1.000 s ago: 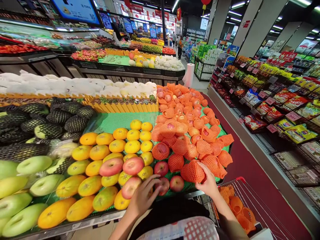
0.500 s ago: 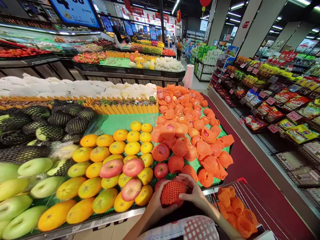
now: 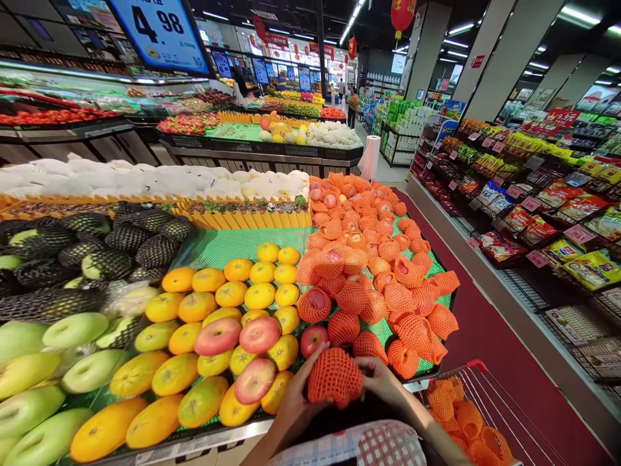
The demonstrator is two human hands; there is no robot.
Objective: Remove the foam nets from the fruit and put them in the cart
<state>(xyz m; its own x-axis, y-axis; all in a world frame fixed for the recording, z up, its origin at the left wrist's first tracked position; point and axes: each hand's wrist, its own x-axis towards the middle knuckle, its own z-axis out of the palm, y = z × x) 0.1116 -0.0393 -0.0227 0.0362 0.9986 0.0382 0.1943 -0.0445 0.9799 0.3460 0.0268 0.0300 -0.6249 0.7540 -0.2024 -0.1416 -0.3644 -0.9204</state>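
In front of me, low over the front edge of the fruit stand, I hold an apple in an orange foam net (image 3: 336, 378). The net covers the fruit on the side facing me. My left hand (image 3: 299, 389) is wrapped round its left side, and the fingers of my right hand (image 3: 377, 380) press on its right side. Just beyond my left fingers lies a bare red apple (image 3: 313, 340). More bare apples (image 3: 255, 380) rest on rows of mandarins (image 3: 201, 396) to the left. Behind my hands is a heap of foam-netted fruit (image 3: 350, 294).
A shopping cart (image 3: 490, 395) at the lower right contains several orange foam nets (image 3: 469, 417). Green apples (image 3: 36, 404) and dark-netted fruit (image 3: 114, 233) lie to the left. Snack shelves (image 3: 548, 213) line the right side, across a red floor strip (image 3: 514, 349).
The netted apple has turned in my hands and its net now hides the red skin seen below it before. My right fingers have shifted to its right edge. The view has tilted slightly.
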